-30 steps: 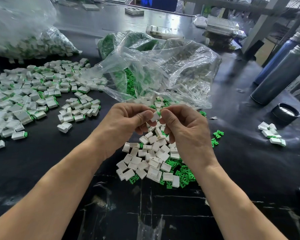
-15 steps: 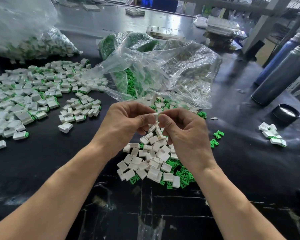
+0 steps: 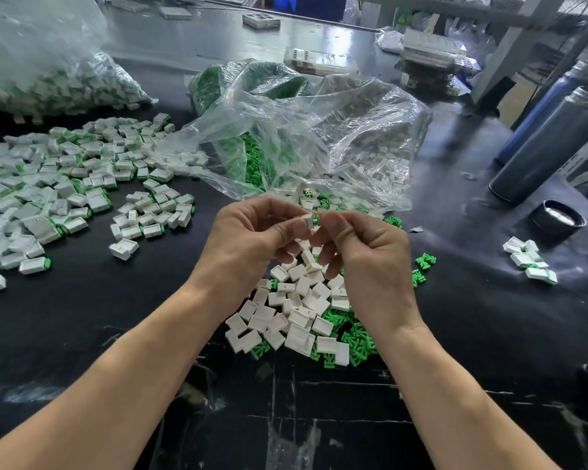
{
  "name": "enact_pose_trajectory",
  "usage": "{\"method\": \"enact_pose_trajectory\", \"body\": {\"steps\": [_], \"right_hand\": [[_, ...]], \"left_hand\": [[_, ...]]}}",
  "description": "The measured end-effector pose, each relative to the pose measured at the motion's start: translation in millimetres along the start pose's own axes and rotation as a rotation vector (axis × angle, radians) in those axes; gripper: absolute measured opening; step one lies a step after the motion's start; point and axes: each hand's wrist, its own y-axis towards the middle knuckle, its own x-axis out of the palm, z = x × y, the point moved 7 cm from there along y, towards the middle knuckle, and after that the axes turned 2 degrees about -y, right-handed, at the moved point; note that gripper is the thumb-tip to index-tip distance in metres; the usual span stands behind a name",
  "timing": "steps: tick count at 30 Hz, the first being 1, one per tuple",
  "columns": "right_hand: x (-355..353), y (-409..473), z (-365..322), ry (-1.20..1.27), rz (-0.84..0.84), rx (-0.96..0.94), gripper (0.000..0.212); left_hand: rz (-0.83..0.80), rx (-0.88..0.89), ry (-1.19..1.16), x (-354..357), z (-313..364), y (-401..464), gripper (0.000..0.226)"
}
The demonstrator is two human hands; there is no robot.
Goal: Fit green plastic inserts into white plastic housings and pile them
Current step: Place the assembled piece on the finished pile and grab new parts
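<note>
Pinching a white housing (image 3: pixel 307 221) in the left hand (image 3: pixel 252 239) and a green insert (image 3: pixel 316 218) in the right hand (image 3: pixel 367 252), both held raised above the loose parts (image 3: pixel 296 313) on the desk (image 3: pixel 116 317), apparently so insert meets housing mouth squarely.

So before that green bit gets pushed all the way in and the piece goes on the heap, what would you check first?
1. White housing pinched in the left hand: ok.
2. Green insert pinched in the right hand: ok.
3. Insert meets the housing's end: ok.
4. Insert fully seated: not ok, green still sticks out.
5. Insert turned the right way round: cannot tell.
6. Pile of finished pieces on the left within view: ok.
</note>
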Motion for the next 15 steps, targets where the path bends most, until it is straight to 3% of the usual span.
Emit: {"method": "enact_pose_trajectory", "body": {"steps": [5,11,15], "right_hand": [[7.5,0.8,8.4,0.095,-0.055,0.164,0.050],[4.8,-0.2,10.4,0.112,-0.024,0.215,0.054],[0.7,0.4,5.9,0.092,0.002,0.199,0.060]], "left_hand": [[-0.018,0.043,-0.022,7.9,1.1,-3.6,0.015],[-0.099,0.059,-0.064,25.4,-4.5,-8.3,0.011],[-0.051,0.038,-0.072,27.7,-7.9,-9.9,0.013]]}}
